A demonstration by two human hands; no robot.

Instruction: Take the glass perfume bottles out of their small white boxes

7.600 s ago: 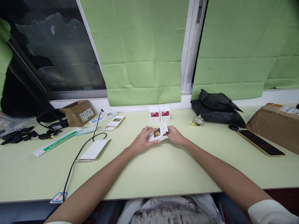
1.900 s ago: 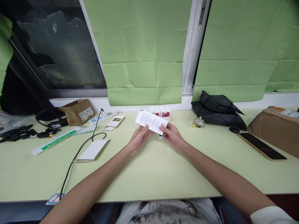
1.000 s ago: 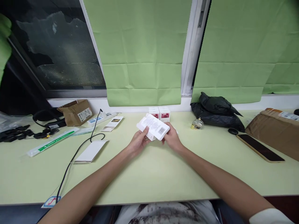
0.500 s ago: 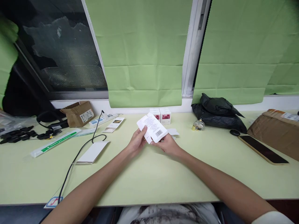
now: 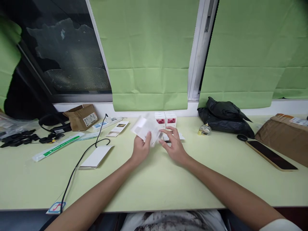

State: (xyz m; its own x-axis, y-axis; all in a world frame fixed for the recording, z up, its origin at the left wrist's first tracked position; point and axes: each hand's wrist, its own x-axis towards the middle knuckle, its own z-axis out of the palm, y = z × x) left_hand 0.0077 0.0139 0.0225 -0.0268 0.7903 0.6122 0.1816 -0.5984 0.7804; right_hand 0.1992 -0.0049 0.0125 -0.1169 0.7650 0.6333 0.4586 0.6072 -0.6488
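Observation:
My left hand (image 5: 141, 146) is closed on a white folding carton (image 5: 144, 126), which looks flattened and is smeared by motion. The thumb lies over its near face. Just right of the carton is my right hand (image 5: 175, 145), fingers apart and curved, with nothing in it; whether a fingertip touches the carton's edge I cannot tell. Behind the hands stand small white boxes with red pictures (image 5: 171, 120). Another white carton piece (image 5: 180, 137) lies on the table, partly hidden by my right hand.
On the left are a white folded carton (image 5: 96, 157), a black cable (image 5: 76, 163), a green-striped packet (image 5: 57, 149) and an opened brown box (image 5: 80, 118). To the right are a small glass bottle (image 5: 205, 129), black plastic bags (image 5: 225, 117), a phone (image 5: 271, 155) and a cardboard box (image 5: 285, 138).
My right hand has let go of the carton and its fingers have spread. With my left hand, the carton has turned and shifted slightly left.

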